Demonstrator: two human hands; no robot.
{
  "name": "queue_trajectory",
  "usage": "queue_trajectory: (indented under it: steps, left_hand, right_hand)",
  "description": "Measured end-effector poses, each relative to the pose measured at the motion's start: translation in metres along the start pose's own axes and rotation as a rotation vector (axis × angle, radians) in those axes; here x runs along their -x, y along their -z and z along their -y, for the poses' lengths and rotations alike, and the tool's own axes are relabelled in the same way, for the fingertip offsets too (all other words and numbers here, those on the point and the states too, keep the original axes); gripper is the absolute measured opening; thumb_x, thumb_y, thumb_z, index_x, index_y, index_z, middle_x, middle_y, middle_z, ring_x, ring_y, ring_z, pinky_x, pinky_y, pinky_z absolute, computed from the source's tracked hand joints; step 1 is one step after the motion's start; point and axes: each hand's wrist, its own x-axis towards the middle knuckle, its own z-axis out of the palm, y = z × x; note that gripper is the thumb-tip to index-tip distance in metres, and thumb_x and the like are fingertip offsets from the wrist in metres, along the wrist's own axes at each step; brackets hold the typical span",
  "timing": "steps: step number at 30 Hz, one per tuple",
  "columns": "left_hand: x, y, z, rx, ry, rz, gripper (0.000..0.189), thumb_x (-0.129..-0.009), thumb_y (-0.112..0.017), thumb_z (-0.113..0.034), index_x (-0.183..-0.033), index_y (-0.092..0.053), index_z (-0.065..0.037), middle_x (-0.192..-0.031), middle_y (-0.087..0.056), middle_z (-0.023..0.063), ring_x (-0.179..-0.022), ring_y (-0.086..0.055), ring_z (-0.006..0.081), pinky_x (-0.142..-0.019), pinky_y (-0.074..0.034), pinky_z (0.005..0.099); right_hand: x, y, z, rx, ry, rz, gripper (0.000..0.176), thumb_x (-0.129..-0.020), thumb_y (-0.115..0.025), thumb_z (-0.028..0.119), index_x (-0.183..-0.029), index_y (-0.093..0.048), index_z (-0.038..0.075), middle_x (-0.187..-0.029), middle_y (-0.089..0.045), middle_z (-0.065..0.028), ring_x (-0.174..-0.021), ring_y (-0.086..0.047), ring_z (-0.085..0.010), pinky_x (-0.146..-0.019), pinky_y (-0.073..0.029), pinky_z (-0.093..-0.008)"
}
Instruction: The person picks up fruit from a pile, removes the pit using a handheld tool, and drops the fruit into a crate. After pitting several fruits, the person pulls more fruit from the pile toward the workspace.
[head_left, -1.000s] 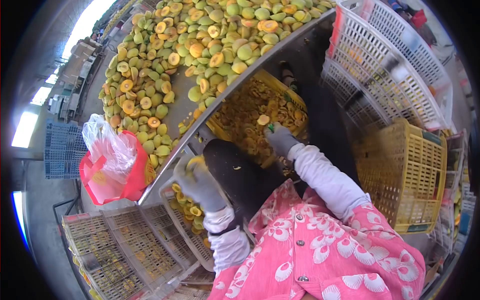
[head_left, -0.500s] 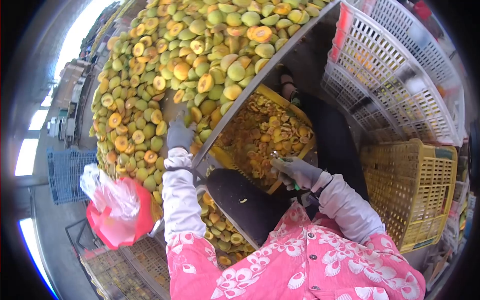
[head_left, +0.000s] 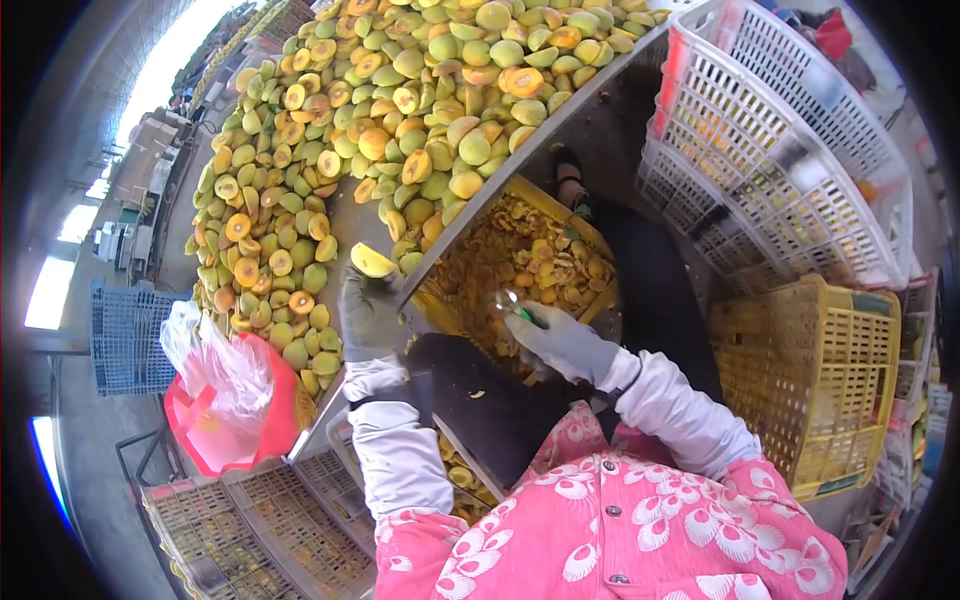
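The gloved left grip [head_left: 369, 312] held a cut fruit piece [head_left: 373, 262]; the gloved right grip [head_left: 562, 340] held a part-green tool [head_left: 528, 317] over a yellow crate [head_left: 440, 313]. Halved fruit [head_left: 425, 130] lay heaped on the surface [head_left: 350, 218] beyond the left grip; a red bag [head_left: 283, 392] stood left of that grip.

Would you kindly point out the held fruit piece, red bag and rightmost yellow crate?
Held fruit piece [head_left: 372, 261]: head view, on its yellow surface.
Red bag [head_left: 280, 400]: head view, on its right-hand side.
Rightmost yellow crate [head_left: 845, 390]: head view, on its slatted side.

Glossy metal tool tip [head_left: 508, 299]
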Motion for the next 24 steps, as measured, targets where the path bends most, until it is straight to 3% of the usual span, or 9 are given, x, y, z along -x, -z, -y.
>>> queue_trajectory:
  steps: [2,5,7,9,11,14,17,19,24]
  left_hand:
    - [0.022,-0.028,0.007,0.6,0.14,0.103,0.034,-0.102,-0.049,-0.029,-0.125,-0.055,-0.005,-0.105,-0.064,0.0097,-0.088,-0.061,0.0203,-0.083,-0.051,0.0342]
    - [0.06,-0.085,0.006,0.555,0.092,0.096,0.04,-0.102,-0.046,-0.027,-0.133,-0.052,-0.003,-0.11,-0.064,0.0109,-0.094,-0.061,0.0231,-0.09,-0.05,0.0382]
    - [0.079,-0.121,-0.016,0.514,0.037,-0.04,0.043,-0.103,-0.044,-0.028,-0.134,-0.05,0.001,-0.115,-0.062,0.012,-0.096,-0.061,0.0231,-0.092,-0.051,0.0375]
    - [0.088,-0.13,-0.021,0.187,-0.088,0.149,0.036,-0.1,-0.052,-0.016,-0.131,-0.05,0.004,-0.122,-0.061,0.0166,-0.102,-0.061,0.024,-0.093,-0.052,0.0373]
    - [0.091,-0.133,-0.02,0.314,-0.022,0.163,0.041,-0.102,-0.045,-0.024,-0.132,-0.049,0.004,-0.122,-0.06,0.0165,-0.102,-0.061,0.0239,-0.093,-0.052,0.0376]
    - [0.099,-0.139,-0.02,0.552,0.127,0.192,0.055,-0.107,-0.033,-0.039,-0.136,-0.047,0.004,-0.122,-0.06,0.0163,-0.102,-0.06,0.0238,-0.094,-0.052,0.0382]
    - [0.121,-0.15,-0.034,0.559,0.084,0.16,0.044,-0.106,-0.04,-0.031,-0.13,-0.052,0.004,-0.118,-0.06,0.0138,-0.102,-0.061,0.022,-0.093,-0.053,0.0369]
    - [0.131,-0.151,-0.039,0.322,-0.077,0.16,0.045,-0.106,-0.041,-0.035,-0.129,-0.053,0.002,-0.119,-0.06,0.0143,-0.102,-0.061,0.0235,-0.093,-0.052,0.0388]
    - [0.138,-0.151,-0.05,0.576,0.079,0.172,0.038,-0.104,-0.047,-0.032,-0.121,-0.058,0.0,-0.111,-0.063,0.0133,-0.097,-0.062,0.0241,-0.091,-0.053,0.0402]
  right_hand:
    - [-0.001,-0.015,0.01,0.004,0.058,0.001,0.029,-0.099,-0.054,0.039,-0.106,-0.059,0.011,-0.072,-0.052,0.0009,-0.062,-0.052,-0.0083,-0.054,-0.047,-0.0245]
    - [-0.004,-0.038,0.024,-0.069,0.218,-0.076,0.031,-0.099,-0.054,0.039,-0.108,-0.059,0.01,-0.072,-0.059,-0.0076,-0.063,-0.061,-0.019,-0.055,-0.05,-0.0325]
    - [0.007,-0.041,0.026,0.324,0.65,-0.294,0.033,-0.098,-0.054,0.038,-0.105,-0.057,0.006,-0.08,-0.066,-0.0204,-0.07,-0.066,-0.0365,-0.061,-0.051,-0.0444]
    - [0.023,-0.034,0.022,0.481,0.659,-0.365,0.033,-0.098,-0.054,0.039,-0.103,-0.057,0.006,-0.08,-0.066,-0.0218,-0.072,-0.065,-0.0393,-0.063,-0.05,-0.047]
    - [0.035,-0.03,0.017,0.76,0.663,-0.488,0.035,-0.098,-0.054,0.04,-0.099,-0.057,0.004,-0.079,-0.066,-0.0244,-0.075,-0.064,-0.0448,-0.067,-0.048,-0.0523]
    - [0.046,-0.027,0.01,0.759,0.699,-0.535,0.036,-0.098,-0.053,0.04,-0.099,-0.057,0.005,-0.074,-0.065,-0.0226,-0.073,-0.064,-0.0438,-0.064,-0.048,-0.052]
    - [0.051,-0.028,0.005,0.79,0.745,-0.564,0.035,-0.098,-0.054,0.04,-0.097,-0.057,0.005,-0.074,-0.065,-0.022,-0.07,-0.064,-0.0424,-0.061,-0.049,-0.0509]
    - [0.055,-0.03,0.002,0.812,0.778,-0.566,0.035,-0.098,-0.054,0.04,-0.096,-0.056,0.005,-0.073,-0.065,-0.0214,-0.069,-0.065,-0.0417,-0.06,-0.049,-0.0503]
    - [0.071,-0.039,0.01,0.859,0.812,-0.549,0.029,-0.096,-0.06,0.032,-0.093,-0.056,0.003,-0.068,-0.061,-0.0223,-0.067,-0.063,-0.0427,-0.057,-0.047,-0.0487]
